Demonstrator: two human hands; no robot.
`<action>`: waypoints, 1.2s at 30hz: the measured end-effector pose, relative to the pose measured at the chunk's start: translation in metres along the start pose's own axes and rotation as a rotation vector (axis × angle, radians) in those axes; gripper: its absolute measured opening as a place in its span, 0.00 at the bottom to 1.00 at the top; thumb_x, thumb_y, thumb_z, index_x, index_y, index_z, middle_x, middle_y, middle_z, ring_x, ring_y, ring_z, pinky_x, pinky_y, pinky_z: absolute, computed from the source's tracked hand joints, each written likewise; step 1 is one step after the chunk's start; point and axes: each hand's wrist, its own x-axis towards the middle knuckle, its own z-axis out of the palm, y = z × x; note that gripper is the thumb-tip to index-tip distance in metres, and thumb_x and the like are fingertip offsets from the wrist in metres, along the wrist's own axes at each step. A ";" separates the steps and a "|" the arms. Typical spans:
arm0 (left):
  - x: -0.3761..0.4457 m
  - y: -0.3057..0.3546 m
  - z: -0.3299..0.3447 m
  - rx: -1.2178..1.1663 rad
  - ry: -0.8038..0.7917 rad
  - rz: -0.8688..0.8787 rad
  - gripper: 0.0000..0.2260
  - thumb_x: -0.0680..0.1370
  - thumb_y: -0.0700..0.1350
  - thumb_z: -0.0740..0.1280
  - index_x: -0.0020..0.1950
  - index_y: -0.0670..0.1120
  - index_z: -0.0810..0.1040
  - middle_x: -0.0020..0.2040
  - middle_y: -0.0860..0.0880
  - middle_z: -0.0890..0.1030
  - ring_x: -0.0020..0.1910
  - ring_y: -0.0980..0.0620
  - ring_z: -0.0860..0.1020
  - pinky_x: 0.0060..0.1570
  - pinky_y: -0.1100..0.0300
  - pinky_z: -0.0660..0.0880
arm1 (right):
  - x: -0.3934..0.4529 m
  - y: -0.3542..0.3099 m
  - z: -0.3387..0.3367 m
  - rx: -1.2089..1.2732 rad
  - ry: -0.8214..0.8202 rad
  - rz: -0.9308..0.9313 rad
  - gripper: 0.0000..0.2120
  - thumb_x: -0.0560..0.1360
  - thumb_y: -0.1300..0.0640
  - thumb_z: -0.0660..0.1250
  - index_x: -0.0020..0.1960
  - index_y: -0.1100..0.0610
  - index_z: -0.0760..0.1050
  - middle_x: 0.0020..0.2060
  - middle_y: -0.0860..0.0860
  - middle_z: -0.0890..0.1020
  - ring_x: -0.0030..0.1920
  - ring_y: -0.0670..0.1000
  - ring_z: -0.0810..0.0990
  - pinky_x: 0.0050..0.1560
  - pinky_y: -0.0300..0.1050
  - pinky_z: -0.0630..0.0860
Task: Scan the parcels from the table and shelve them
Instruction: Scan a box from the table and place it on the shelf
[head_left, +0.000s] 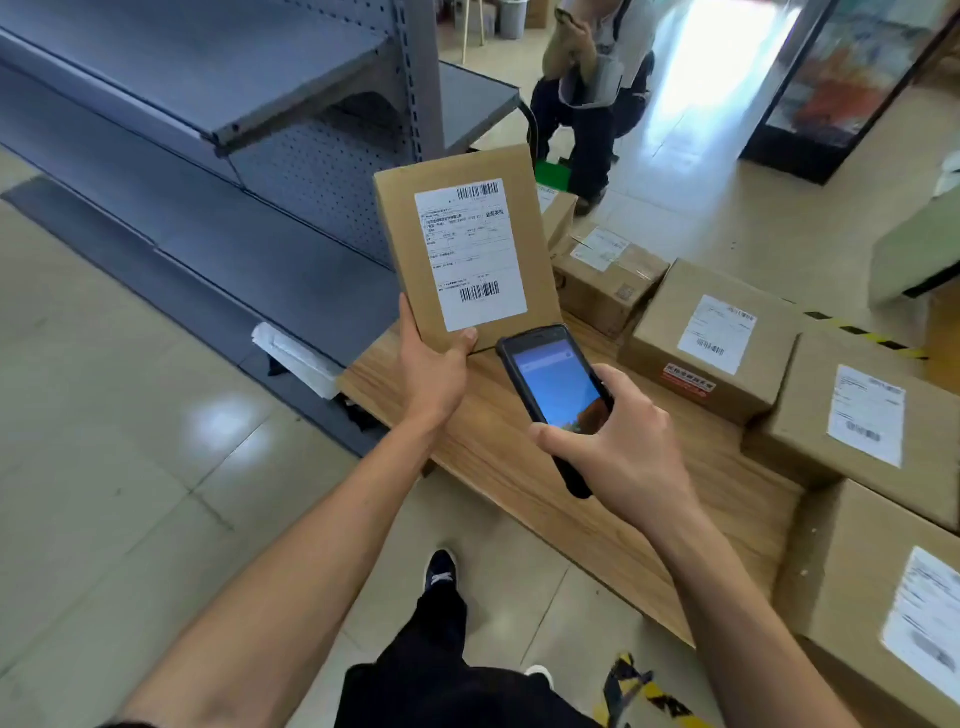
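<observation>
My left hand grips the bottom edge of a flat cardboard parcel and holds it upright, its white barcode label facing me. Just below and right of the parcel, my right hand holds a black handheld scanner with a lit blue screen, its top end pointing at the label. Several more labelled cardboard parcels lie on the low wooden table to the right. The grey metal shelving unit stands to the left, its shelves bare.
A person crouches on the floor behind the table with a green item beside them. A glass-fronted cabinet stands at the back right. Yellow-black tape marks the floor. Pale tiled floor lies open at the left.
</observation>
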 end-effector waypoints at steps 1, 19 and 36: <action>-0.010 0.001 -0.004 -0.006 0.018 -0.004 0.37 0.76 0.40 0.76 0.81 0.53 0.62 0.69 0.58 0.79 0.69 0.58 0.76 0.74 0.49 0.71 | -0.006 0.002 -0.004 0.007 -0.005 -0.020 0.22 0.65 0.42 0.80 0.46 0.36 0.67 0.39 0.42 0.78 0.46 0.35 0.75 0.35 0.41 0.71; -0.103 0.029 -0.216 -0.141 0.326 -0.238 0.20 0.75 0.38 0.75 0.64 0.53 0.78 0.54 0.55 0.86 0.55 0.49 0.84 0.44 0.56 0.84 | -0.061 -0.082 0.050 0.085 -0.282 -0.425 0.27 0.66 0.39 0.79 0.62 0.39 0.73 0.46 0.38 0.80 0.47 0.36 0.77 0.40 0.32 0.67; -0.103 0.058 -0.475 -0.115 0.530 -0.208 0.18 0.76 0.42 0.75 0.64 0.50 0.78 0.54 0.54 0.87 0.54 0.51 0.86 0.50 0.53 0.85 | -0.118 -0.249 0.225 0.119 -0.431 -0.574 0.28 0.67 0.43 0.80 0.64 0.40 0.73 0.45 0.44 0.82 0.48 0.37 0.78 0.45 0.34 0.73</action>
